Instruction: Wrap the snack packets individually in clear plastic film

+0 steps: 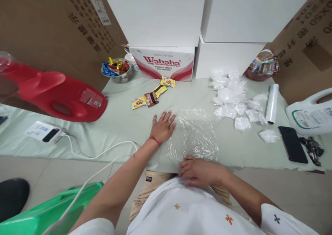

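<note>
At centre frame, a clear plastic sheet (193, 134) is spread on the table (119, 121). Its left edge is pressed by the open left hand (163, 126); its near edge is held down by the right hand (198, 172), fingers flat.

Tabletop (124, 121), pale green cover: clear plastic sheet (194, 134) near centre; snack packets (151, 96) farther back; film roll (272, 103), phone (292, 144), keys (312, 148) right; red jug (57, 95) left.

Clear crinkled plastic sheet (193, 134), matt pale cloth cover (119, 121), glossy red plastic jug (59, 95)
</note>
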Motion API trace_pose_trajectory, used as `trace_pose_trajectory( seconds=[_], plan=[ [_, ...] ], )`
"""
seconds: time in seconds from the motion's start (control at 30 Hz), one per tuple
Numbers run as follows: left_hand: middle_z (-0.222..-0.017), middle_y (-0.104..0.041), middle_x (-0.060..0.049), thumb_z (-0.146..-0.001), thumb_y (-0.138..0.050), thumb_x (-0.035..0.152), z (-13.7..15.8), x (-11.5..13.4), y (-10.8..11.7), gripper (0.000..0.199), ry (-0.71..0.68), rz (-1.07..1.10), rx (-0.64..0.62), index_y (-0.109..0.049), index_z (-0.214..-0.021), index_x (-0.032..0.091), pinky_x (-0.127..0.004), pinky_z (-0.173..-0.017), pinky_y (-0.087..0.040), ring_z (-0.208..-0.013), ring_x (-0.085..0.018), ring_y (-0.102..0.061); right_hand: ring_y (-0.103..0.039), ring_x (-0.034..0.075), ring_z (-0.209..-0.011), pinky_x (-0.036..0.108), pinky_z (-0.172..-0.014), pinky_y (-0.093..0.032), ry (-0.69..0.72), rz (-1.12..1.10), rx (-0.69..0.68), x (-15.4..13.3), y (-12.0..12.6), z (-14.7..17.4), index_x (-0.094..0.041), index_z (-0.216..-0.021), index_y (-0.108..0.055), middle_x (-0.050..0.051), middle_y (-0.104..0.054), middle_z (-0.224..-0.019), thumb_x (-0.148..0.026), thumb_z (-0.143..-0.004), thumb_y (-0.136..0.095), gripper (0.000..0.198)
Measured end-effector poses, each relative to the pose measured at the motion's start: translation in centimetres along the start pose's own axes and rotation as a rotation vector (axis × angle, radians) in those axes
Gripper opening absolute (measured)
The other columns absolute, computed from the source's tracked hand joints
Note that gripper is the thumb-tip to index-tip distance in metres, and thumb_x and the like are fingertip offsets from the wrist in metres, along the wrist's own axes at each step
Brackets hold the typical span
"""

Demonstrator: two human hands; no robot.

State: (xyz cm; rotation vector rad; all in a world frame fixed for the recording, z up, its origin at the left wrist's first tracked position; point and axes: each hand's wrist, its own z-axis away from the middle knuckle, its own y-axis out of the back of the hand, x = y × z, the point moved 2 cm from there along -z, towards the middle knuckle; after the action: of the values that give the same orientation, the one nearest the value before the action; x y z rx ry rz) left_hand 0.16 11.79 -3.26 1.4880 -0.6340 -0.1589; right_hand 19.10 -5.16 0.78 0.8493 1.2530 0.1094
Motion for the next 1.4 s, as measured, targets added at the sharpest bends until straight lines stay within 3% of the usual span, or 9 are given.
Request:
trace_pose_trajectory(
  seconds=[0.13, 0.27, 0.47, 0.63, 0.8, 0.9, 1.17, 1.27, 1.4],
  plan=[
    [-0.167, -0.036, -0.007, -0.104, -0.040, 0.042, 0.2, 0.0, 0.1, 0.052, -0.014, 0.023, 0.012, -0.046, -0.155, 0.034, -0.068, -0.125, -0.005, -0.156, -0.032, -0.030, -0.068, 0.015, -0.076, 0.028, -0.081, -0.051, -0.215, -0.040, 0.138, 1.7, 7.3, -3.2, -0.024, -0.102, -0.076, 0.000, -0.077, -0.089, -0.036, -0.105, -0.046, 0.033],
    [-0.167, -0.037, -0.008, -0.104, -0.039, 0.042, 0.3, -0.1, 0.1, 0.052, -0.029, -0.004, 0.005, -0.047, -0.154, 0.031, -0.069, -0.124, -0.005, -0.155, -0.032, -0.031, -0.067, 0.024, -0.102, 0.032, -0.087, -0.049, -0.478, 0.394, 0.392, 5.9, 15.2, -12.4, -0.021, -0.116, -0.073, 0.009, -0.074, -0.112, -0.022, -0.101, -0.049, 0.029],
    [-0.166, -0.039, -0.005, -0.105, -0.037, 0.044, 0.4, -0.2, 0.1, 0.051, -0.021, -0.014, 0.019, -0.046, -0.154, 0.035, -0.067, -0.125, -0.008, -0.155, -0.029, -0.031, -0.058, 0.028, -0.128, 0.038, -0.095, -0.050, -0.471, 0.690, 0.239, 11.0, 21.4, -25.8, -0.019, -0.153, -0.042, 0.014, -0.046, -0.159, -0.009, -0.095, -0.045, 0.059],
    [-0.167, -0.038, -0.004, -0.105, -0.035, 0.045, 0.6, -0.2, 0.3, 0.052, -0.024, 0.009, 0.031, -0.045, -0.155, 0.036, -0.066, -0.126, -0.009, -0.155, -0.028, -0.030, -0.064, 0.034, -0.118, 0.043, -0.094, -0.051, -0.615, 0.771, 0.088, 12.3, 22.6, -27.8, -0.013, -0.137, -0.061, 0.021, -0.062, -0.138, -0.012, -0.087, -0.059, 0.050],
    [-0.166, -0.038, -0.004, -0.105, -0.034, 0.044, 0.7, -0.4, 0.4, 0.052, -0.029, 0.043, 0.040, -0.045, -0.154, 0.034, -0.064, -0.127, -0.006, -0.155, -0.028, -0.030, -0.068, 0.035, -0.111, 0.044, -0.090, -0.052, -0.737, 0.820, 0.259, 10.6, 23.3, -26.1, -0.007, -0.132, -0.062, 0.027, -0.063, -0.131, -0.011, -0.090, -0.054, 0.043],
    [-0.165, -0.041, -0.005, -0.105, -0.036, 0.043, 0.6, -0.4, 0.4, 0.051, -0.027, 0.055, 0.045, -0.047, -0.153, 0.033, -0.064, -0.127, -0.004, -0.155, -0.029, -0.030, -0.069, 0.033, -0.108, 0.041, -0.089, -0.053, -0.633, 0.801, 0.353, 8.3, 22.7, -28.1, -0.011, -0.131, -0.062, 0.022, -0.065, -0.128, -0.015, -0.091, -0.057, 0.040],
    [-0.142, -0.064, -0.011, -0.103, -0.042, 0.040, 0.5, -0.4, 0.6, 0.043, -0.022, 0.093, 0.000, -0.064, -0.137, 0.027, -0.066, -0.126, -0.007, -0.145, -0.033, -0.043, -0.069, 0.028, -0.106, 0.037, -0.086, -0.053, -0.441, 0.703, 0.119, 5.6, 17.8, -35.9, -0.013, -0.120, -0.066, 0.012, -0.072, -0.121, -0.013, -0.090, -0.062, 0.031],
    [-0.144, -0.063, -0.010, -0.103, -0.041, 0.041, 0.5, -0.4, 0.6, 0.043, -0.024, 0.085, 0.010, -0.065, -0.136, 0.027, -0.066, -0.126, -0.007, -0.146, -0.033, -0.042, -0.070, 0.028, -0.105, 0.036, -0.085, -0.053, -0.444, 0.723, 0.172, 5.2, 17.7, -33.3, -0.015, -0.126, -0.064, 0.014, -0.069, -0.126, -0.016, -0.095, -0.055, 0.032],
    [-0.155, -0.053, -0.009, -0.103, -0.040, 0.042, 0.5, -0.5, 0.3, 0.047, -0.026, 0.080, 0.047, -0.058, -0.144, 0.029, -0.066, -0.127, -0.006, -0.150, -0.033, -0.036, -0.069, 0.028, -0.104, 0.033, -0.082, -0.051, -0.465, 0.654, 0.318, 4.7, 18.3, -23.4, -0.022, -0.136, -0.058, 0.012, -0.067, -0.128, -0.036, -0.090, -0.068, 0.049]
  ],
)
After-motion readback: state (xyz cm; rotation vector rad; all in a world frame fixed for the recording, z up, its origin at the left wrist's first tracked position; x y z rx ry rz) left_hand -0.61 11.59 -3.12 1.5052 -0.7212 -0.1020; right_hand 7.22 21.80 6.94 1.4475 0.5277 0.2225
